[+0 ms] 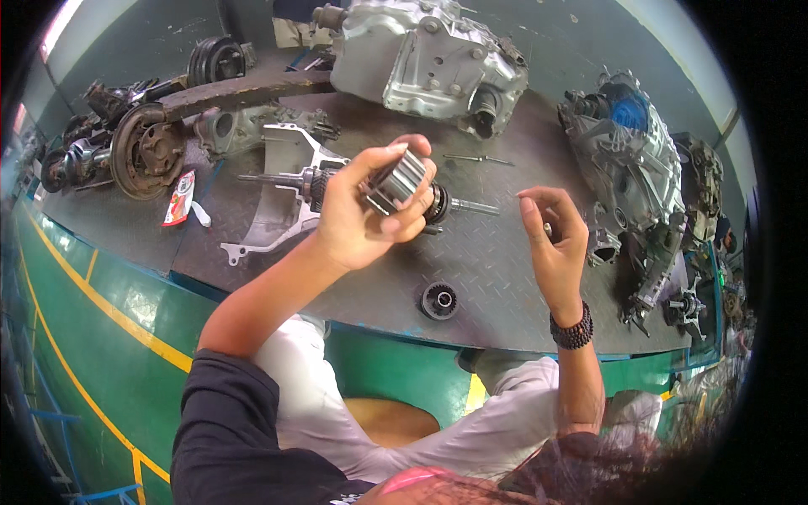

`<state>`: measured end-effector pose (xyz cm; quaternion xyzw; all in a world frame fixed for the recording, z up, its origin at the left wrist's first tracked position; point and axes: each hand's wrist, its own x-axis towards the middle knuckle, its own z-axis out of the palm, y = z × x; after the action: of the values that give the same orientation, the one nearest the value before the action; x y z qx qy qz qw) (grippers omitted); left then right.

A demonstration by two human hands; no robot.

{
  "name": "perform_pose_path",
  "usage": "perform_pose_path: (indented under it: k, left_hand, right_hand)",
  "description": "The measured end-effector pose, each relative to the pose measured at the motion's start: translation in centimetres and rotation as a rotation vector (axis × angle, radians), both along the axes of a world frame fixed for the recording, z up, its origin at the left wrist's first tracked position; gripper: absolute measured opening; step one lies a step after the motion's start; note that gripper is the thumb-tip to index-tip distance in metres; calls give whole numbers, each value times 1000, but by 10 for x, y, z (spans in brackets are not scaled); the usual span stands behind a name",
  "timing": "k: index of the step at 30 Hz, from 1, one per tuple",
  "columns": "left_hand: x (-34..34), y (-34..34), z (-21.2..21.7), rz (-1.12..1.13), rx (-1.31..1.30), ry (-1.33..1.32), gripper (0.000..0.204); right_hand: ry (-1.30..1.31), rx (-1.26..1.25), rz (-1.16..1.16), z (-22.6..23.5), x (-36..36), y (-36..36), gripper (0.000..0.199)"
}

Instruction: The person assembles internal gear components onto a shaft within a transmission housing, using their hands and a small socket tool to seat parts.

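A ribbed part is being held above the table in the left hand, the thumb and fingers being wrapped around it; some of its outline is being covered by them, so its full shape cannot be told. Below that hand, a shaft is being hidden across its middle, only its ends and a few gears being left visible. A pale frame is being partly blocked by the left hand and forearm. The right hand is being held up near the shaft's right end, apart from it, its fingers being curled toward the thumb; a bit of metal is being glimpsed in the narrow gap, but whether it is being gripped or merely seen behind cannot be told. A round gear is being supported on the table, unobscured. A large housing is being cut off by the upper edge.
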<state>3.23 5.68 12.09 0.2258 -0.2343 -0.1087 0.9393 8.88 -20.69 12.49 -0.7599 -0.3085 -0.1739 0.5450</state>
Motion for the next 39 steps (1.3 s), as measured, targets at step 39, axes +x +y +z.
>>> perform_pose_path:
  k: [39]
  left_hand:
    - [-8,-30,-88,234,1262,-94,107]
  right_hand:
    - [21,-617,268,-70,-6,1,74]
